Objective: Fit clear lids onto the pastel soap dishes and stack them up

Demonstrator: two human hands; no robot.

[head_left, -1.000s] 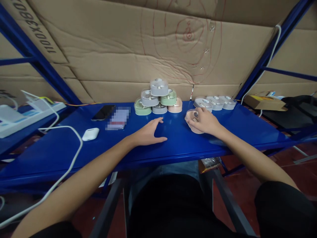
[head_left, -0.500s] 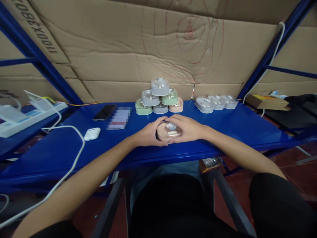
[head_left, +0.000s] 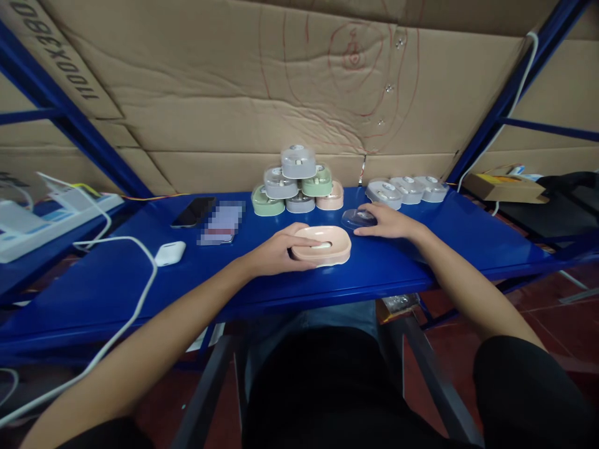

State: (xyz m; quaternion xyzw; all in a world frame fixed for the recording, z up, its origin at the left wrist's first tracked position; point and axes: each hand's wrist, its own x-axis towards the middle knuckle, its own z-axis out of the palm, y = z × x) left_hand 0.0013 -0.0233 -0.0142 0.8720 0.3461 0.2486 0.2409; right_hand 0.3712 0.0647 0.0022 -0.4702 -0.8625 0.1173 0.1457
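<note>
1. Peach box (head_left: 339, 239): an open oval on the bench (head_left: 262, 293), near its front edge; open face upward, long axis left to right, roughly parallel to that edge. A small white piece (head_left: 322, 245) lies inside.
2. Left hand (head_left: 302, 252): partly closed around the box's left end, thumb on the near side, one finger extending over the interior.
3. Clear lid (head_left: 352, 218): apart from the box, beyond its right end, long axis also roughly left to right.
4. Right hand (head_left: 369, 222): partly curled, thumb and fingers grasping the lid's right end.
</note>
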